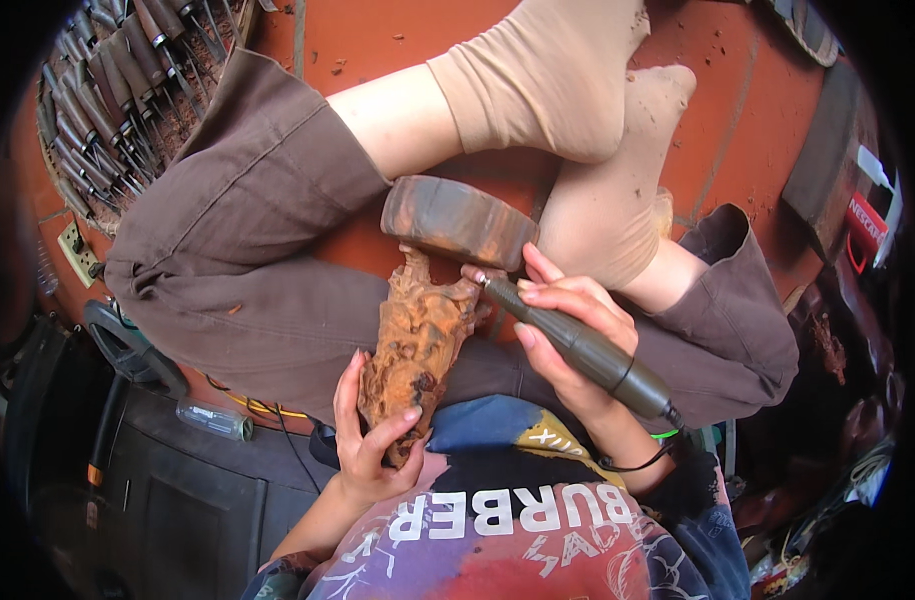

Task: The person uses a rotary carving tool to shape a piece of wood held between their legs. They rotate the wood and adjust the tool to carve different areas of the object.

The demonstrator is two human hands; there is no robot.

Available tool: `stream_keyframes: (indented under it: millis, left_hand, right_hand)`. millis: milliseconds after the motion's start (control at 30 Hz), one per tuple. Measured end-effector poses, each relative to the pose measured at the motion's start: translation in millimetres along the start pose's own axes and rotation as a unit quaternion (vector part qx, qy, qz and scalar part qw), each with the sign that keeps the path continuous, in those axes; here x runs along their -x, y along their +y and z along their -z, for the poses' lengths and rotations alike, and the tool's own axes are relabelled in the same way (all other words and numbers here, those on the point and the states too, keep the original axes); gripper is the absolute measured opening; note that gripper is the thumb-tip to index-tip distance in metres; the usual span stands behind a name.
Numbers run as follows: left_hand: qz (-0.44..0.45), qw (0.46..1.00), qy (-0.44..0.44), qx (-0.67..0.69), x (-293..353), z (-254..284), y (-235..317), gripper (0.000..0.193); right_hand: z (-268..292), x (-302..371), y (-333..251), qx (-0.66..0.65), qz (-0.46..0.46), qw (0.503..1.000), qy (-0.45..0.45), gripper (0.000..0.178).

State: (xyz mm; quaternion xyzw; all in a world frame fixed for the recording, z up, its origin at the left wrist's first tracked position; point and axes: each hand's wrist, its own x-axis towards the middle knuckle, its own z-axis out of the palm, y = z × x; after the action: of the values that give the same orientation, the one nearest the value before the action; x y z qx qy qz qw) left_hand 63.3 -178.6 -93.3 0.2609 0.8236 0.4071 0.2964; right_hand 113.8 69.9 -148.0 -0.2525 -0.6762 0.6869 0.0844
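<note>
My left hand (380, 440) is wrapped round the lower end of a carved wooden piece (416, 340), orange-brown and deeply textured, with a dark patch low on it. In my right hand (583, 335) is a dark green rotary tool (588, 352), held like a pen. Its small tip (474, 274) lies at the upper right part of the carving; whether it touches, I cannot tell. Just beyond the carving's far end stands a thick round wooden block (460, 218) with dark, streaked sides. A thin cord leaves the tool's rear end near my right wrist.
My crossed legs surround the work, with socked feet (548, 85) ahead on the red tile floor (368, 40). Many wood-handled chisels (113, 85) lie at the far left. A power socket (78, 252), a clear bottle (215, 420) and a dark case (193, 505) are at left. At right is a red packet (865, 232).
</note>
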Motion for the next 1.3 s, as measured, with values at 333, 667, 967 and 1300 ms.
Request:
stream_keyframes:
  millis: [333,667,967,1300]
  left_hand:
    - [0.02,1.0,-0.02,-0.007,4.7,5.9,-6.7,0.033]
    - [0.018,1.0,-0.015,0.001,5.4,5.4,-9.0,0.032]
    - [0.025,0.999,-0.02,0.012,3.9,6.8,-11.0,0.035]
    - [0.017,1.0,-0.017,0.01,0.5,5.9,-11.2,0.038]
  right_hand:
    - [7.6,-18.6,-22.9,0.018,-0.07,0.997,-0.035,0.026]
    - [11.5,-33.3,-30.7,0.047,-0.15,0.985,-0.074,0.027]
    - [7.7,-33.0,-27.5,0.041,-0.153,0.985,-0.07,0.024]
    - [3.4,-38.9,-43.1,0.098,-0.202,0.973,-0.06,0.023]
